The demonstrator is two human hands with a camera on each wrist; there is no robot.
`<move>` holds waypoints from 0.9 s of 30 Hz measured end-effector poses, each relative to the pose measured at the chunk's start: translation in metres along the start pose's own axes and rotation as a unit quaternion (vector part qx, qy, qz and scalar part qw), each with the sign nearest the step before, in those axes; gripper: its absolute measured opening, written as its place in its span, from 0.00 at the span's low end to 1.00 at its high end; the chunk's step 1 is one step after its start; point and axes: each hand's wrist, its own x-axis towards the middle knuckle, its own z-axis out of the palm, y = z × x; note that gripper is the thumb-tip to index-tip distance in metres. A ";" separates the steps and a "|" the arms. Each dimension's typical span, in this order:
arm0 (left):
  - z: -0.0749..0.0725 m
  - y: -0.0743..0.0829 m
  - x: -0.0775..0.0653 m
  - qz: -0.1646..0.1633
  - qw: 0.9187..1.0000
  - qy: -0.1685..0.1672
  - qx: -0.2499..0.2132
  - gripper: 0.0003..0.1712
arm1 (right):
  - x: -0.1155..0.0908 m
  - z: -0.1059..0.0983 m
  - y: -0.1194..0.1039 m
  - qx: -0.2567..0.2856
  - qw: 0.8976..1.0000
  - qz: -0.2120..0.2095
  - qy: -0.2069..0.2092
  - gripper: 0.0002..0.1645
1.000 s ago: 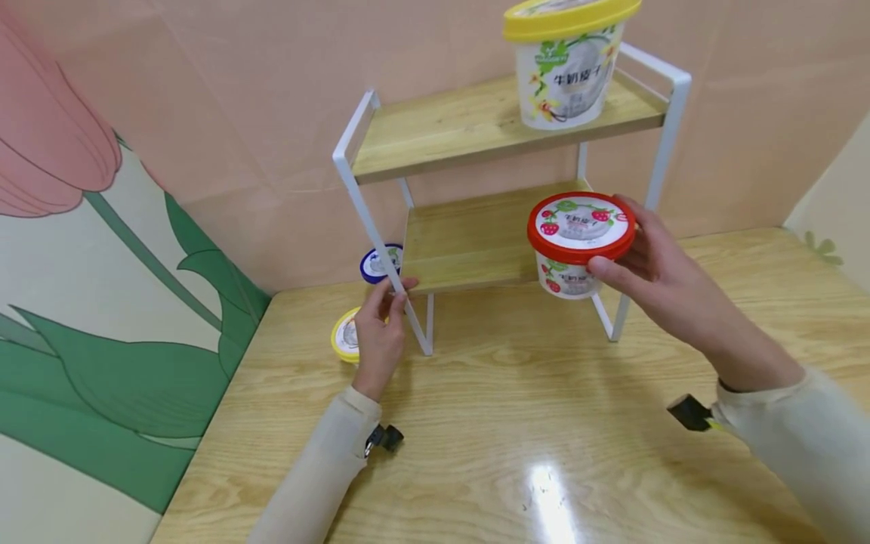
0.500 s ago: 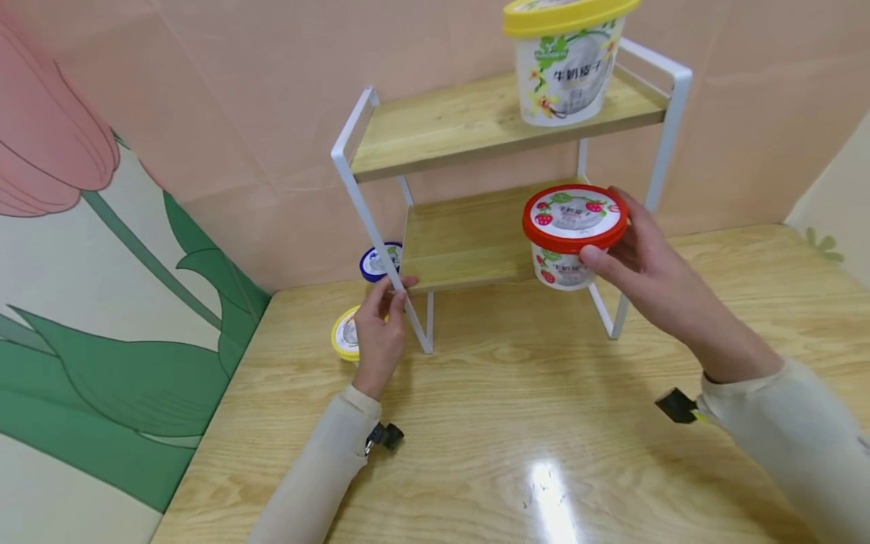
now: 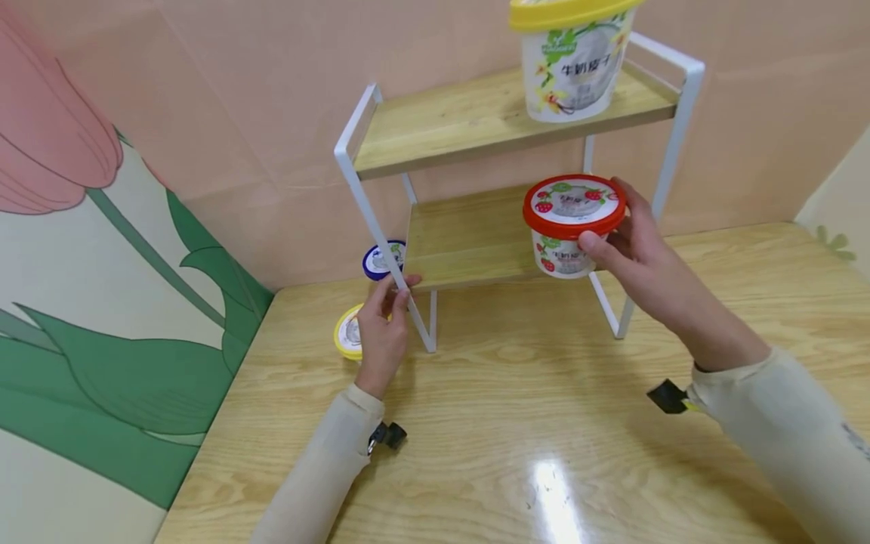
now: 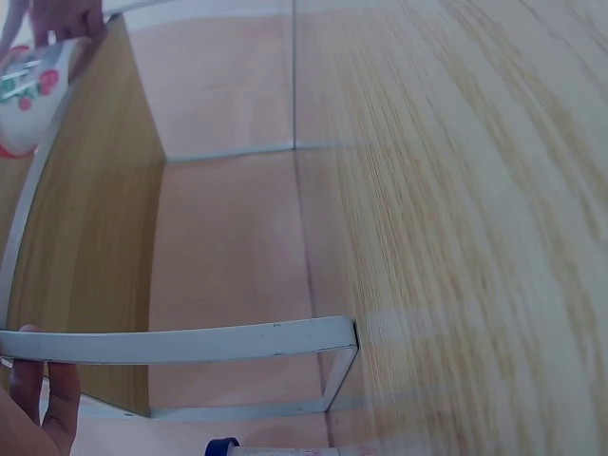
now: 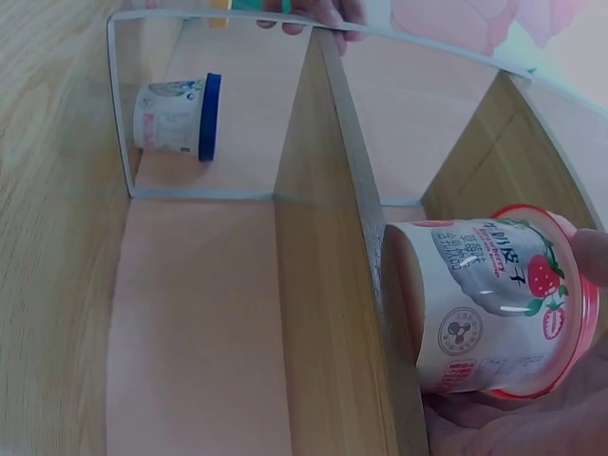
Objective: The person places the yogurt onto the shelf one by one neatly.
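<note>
My right hand grips an ice cream tub with a red lid and strawberry print, thumb on the near side and fingers behind. The tub is upright, at the front right of the lower board of a two-tier shelf rack. In the right wrist view, the tub's base overlaps the board's front edge. With thumb and fingers, my left hand pinches the rack's white left leg at the lower board's front corner; in the left wrist view its fingers show past the white frame.
A yellow-lidded tub stands on the top board's right part. Left of the rack, a blue-lidded tub and another yellow-lidded tub stand on the wooden table. A pink wall rises behind.
My right hand has raised the red-lidded tub and moved it slightly left and inward, toward the lower board. My left hand keeps its hold on the rack's leg.
</note>
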 end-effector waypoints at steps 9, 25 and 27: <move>0.001 0.000 0.000 0.002 1.000 0.002 0.003 0.13 | 0.004 0.002 0.000 -0.006 1.000 0.002 0.008 0.48; 0.001 -0.003 0.000 0.001 1.000 0.003 0.002 0.14 | 0.013 0.006 0.002 0.049 0.999 0.013 0.016 0.47; 0.001 -0.003 0.000 0.003 1.000 0.003 0.002 0.14 | 0.013 0.006 0.003 0.059 0.998 0.005 0.015 0.46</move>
